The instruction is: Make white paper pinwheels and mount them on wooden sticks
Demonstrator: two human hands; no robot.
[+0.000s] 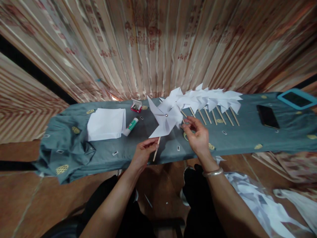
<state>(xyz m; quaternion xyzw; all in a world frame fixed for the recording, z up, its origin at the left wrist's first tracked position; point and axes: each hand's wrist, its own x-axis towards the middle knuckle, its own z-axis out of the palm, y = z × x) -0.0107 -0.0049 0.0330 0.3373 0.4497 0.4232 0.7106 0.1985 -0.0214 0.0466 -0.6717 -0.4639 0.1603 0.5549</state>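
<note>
Above the front edge of the table, my left hand pinches the wooden stick of a white paper pinwheel. A small round pin head shows at the pinwheel's centre, and its stick slants down past my fingers. At the pinwheel's right side, my right hand has thumb and fingers drawn together. Whether they grip a blade edge or a stick behind it, I cannot tell. Beyond both hands lies an overlapping row of white paper pinwheels, their sticks pointing toward me. A roll of tape is partly hidden behind my right hand.
On the grey-green tablecloth lie a stack of white paper, a glue stick and a small open red box. A black phone and a blue-framed tablet are at right. Paper scraps lie below the table.
</note>
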